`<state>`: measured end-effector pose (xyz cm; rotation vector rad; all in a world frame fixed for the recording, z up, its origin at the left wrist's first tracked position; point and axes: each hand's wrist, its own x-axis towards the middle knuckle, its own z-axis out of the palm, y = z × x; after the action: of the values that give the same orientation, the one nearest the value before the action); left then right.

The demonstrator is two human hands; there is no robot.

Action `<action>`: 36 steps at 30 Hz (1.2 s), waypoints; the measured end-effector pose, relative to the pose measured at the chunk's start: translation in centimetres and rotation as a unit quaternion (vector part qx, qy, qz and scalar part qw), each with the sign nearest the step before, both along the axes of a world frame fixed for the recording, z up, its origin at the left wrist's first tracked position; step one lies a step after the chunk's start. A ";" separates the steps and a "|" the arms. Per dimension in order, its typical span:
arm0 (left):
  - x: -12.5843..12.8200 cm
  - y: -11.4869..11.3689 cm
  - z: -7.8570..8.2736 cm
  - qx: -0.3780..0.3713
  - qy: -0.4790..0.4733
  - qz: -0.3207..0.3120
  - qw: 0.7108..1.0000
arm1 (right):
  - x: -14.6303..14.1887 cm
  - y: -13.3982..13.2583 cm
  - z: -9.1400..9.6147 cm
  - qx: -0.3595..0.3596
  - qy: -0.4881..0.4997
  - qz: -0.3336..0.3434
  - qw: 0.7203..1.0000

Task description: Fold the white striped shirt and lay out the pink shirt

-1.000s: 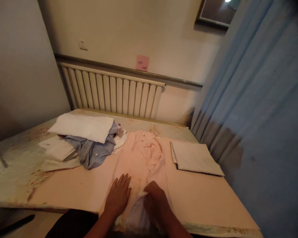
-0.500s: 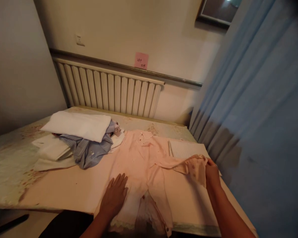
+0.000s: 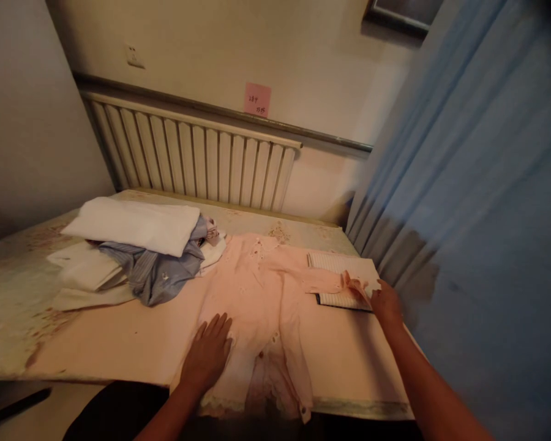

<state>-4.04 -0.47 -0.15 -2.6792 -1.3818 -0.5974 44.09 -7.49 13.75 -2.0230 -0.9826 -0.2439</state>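
A pink shirt [image 3: 243, 294] lies spread on the bed, its lower edge near the bed's front. My left hand [image 3: 207, 352] rests flat on the shirt's lower left side, fingers stretched out. Off to the right, my right hand [image 3: 386, 303] is closed on the cuff end of the sleeve [image 3: 326, 282], which is drawn out sideways. Under that sleeve lies a flat white lined pad with a dark edge, like a notebook [image 3: 344, 263]. The fingertips of my right hand are partly hidden.
A heap of clothes stands at the left, with a folded white cloth [image 3: 133, 223] on top and a blue-grey striped garment [image 3: 156, 272] below. Behind the bed is a radiator [image 3: 197, 153]. A blue curtain [image 3: 477, 214] hangs close on the right.
My right hand has lowered the sleeve and straightened it out across the lined pad. My left hand stays flat on the shirt. The view has shifted slightly.
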 end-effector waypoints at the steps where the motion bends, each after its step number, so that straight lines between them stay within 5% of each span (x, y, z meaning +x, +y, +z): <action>1: 0.0 0.0 -0.1 0.003 -0.001 -0.001 1.000 | -1.5 -0.5 -0.9 -0.021 -0.007 0.031 0.999; 7: 0.1 0.0 0.1 0.008 0.007 0.002 1.000 | -12.9 -5.4 -7.3 -0.127 0.043 0.269 0.954; 11: 0.2 -0.1 0.2 0.005 0.010 0.002 1.000 | -19.1 -9.2 -10.3 -0.145 0.045 0.255 0.955; 15: 0.3 -0.2 0.3 -0.002 0.010 0.000 1.000 | -22.4 -11.4 -12.0 -0.110 -0.026 0.251 0.961; 19: 0.3 -0.1 0.2 -0.010 0.006 0.001 1.000 | -22.9 -11.5 -12.6 -0.097 -0.012 0.241 0.966; 24: 0.4 -0.2 0.2 -0.007 0.002 0.003 1.000 | -20.3 -10.5 -12.0 -0.095 0.198 0.188 0.957; 26: 0.5 -0.3 0.4 -0.007 0.005 0.004 1.000 | -19.0 -10.1 -11.7 -0.062 0.333 0.163 0.927; 31: 0.5 -0.4 0.5 -0.008 0.008 0.006 1.000 | -17.3 -9.8 -11.3 0.031 0.587 0.119 0.800; 36: 0.5 -0.2 0.3 -0.018 0.004 0.005 1.000 | -17.4 -9.9 -11.3 0.040 0.620 0.098 0.777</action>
<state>-3.51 -0.69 0.17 -2.6963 -1.4171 -0.5674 26.67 -17.37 2.48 -1.4604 -0.2681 1.0409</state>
